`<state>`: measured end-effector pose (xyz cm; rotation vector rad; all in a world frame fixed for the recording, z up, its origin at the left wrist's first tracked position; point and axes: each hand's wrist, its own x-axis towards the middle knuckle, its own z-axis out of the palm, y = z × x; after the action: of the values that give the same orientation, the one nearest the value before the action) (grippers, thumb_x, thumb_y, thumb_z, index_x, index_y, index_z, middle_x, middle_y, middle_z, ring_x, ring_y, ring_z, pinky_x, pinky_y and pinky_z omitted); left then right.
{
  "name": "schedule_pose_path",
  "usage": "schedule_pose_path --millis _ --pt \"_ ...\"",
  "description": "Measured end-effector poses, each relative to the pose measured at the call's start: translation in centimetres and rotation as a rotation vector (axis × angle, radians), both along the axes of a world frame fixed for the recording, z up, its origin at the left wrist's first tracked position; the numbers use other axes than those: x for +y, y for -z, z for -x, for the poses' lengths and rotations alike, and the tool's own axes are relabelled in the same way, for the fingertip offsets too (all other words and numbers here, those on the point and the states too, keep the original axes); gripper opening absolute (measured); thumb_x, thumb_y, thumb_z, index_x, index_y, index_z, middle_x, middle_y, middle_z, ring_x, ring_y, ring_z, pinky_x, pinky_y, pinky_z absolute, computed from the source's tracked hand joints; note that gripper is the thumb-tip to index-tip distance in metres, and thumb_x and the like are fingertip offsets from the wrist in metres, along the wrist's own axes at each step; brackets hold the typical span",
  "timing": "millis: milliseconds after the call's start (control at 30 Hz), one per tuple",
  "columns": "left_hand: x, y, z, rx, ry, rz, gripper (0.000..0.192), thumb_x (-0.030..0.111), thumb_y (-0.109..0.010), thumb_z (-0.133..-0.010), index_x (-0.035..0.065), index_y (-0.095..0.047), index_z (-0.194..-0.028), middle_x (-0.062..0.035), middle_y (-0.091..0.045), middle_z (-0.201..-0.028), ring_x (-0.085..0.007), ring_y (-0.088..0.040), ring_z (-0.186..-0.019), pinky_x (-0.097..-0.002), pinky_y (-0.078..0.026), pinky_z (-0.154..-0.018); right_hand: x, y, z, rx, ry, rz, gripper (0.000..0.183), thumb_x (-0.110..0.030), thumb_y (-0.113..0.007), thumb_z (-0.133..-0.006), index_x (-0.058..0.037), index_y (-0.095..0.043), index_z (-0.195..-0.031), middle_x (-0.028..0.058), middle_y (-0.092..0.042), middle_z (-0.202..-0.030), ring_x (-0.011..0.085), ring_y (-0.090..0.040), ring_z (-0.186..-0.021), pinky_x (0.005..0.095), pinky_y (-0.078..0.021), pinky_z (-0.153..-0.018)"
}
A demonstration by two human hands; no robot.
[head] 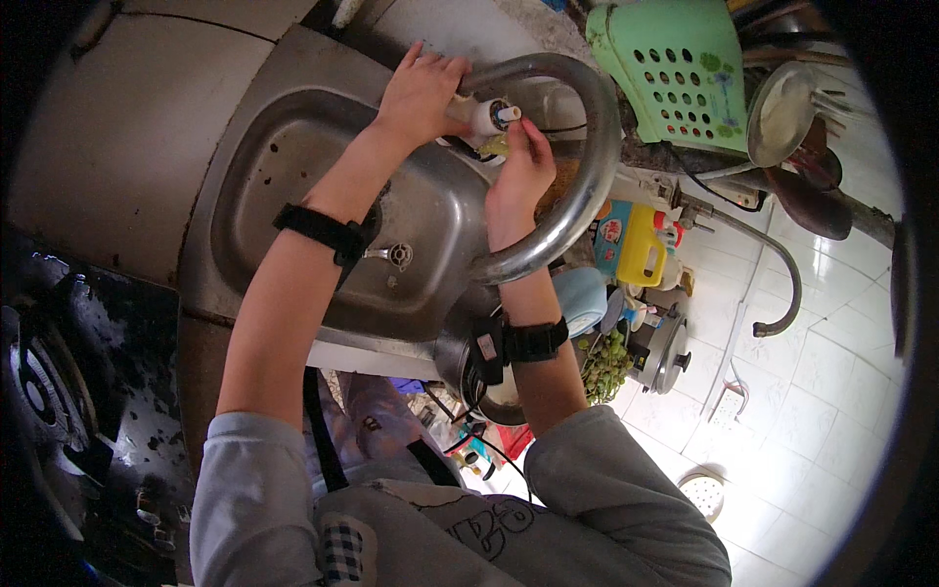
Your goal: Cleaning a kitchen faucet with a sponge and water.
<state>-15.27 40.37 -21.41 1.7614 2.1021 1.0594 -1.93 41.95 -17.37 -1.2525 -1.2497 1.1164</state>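
My left hand (424, 97) reaches over the back rim of a stainless steel sink (411, 192). Its fingers and thumb are around a white cylindrical fitting (484, 117), from which a short white tube (509, 114) sticks out. My right hand (522, 165) is at the other side, fingertips bent close beside that tube; whether they pinch it is unclear. A yellowish-green piece (495, 146) of unclear kind lies between the hands, just below the fitting. A thick curved metal faucet pipe (605, 132) arches over my right wrist and partly hides the forearm.
A green perforated plastic basket (667, 73) and a ladle (781, 114) are at upper right. Below them are a yellow jug (642, 246), a thin wall spout (788, 271) and a lidded cooker (664, 352). A gas stove (55, 389) lies at left; a pan (469, 345) sits beside the sink.
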Motion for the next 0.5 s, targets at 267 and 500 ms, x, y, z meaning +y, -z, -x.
schedule_pose_path --millis 267,500 --pt "0.2 0.9 -0.2 0.014 -0.062 -0.128 0.065 0.036 -0.076 -0.052 0.0091 -0.048 -0.104 -0.0061 -0.056 -0.098 -0.0228 -0.048 -0.102 -0.038 -0.022 -0.101 1.5 -1.4 -0.4 0.101 -0.106 0.19 0.024 -0.003 -0.058 -0.078 0.003 -0.057 -0.101 0.0082 -0.058 -0.093 0.0149 -0.054 -0.084 0.0241 -0.0419 -0.076" --pt "0.2 0.3 -0.3 0.003 -0.007 -0.089 0.072 0.037 -0.075 -0.054 0.009 -0.043 -0.112 -0.0107 -0.054 -0.102 -0.0266 -0.046 -0.106 -0.0391 -0.021 -0.103 4.2 -0.9 -1.9 0.102 -0.226 0.285 0.024 -0.003 -0.052 -0.081 0.0019 -0.055 -0.104 0.0073 -0.058 -0.097 0.0131 -0.054 -0.086 0.0219 -0.042 -0.072"
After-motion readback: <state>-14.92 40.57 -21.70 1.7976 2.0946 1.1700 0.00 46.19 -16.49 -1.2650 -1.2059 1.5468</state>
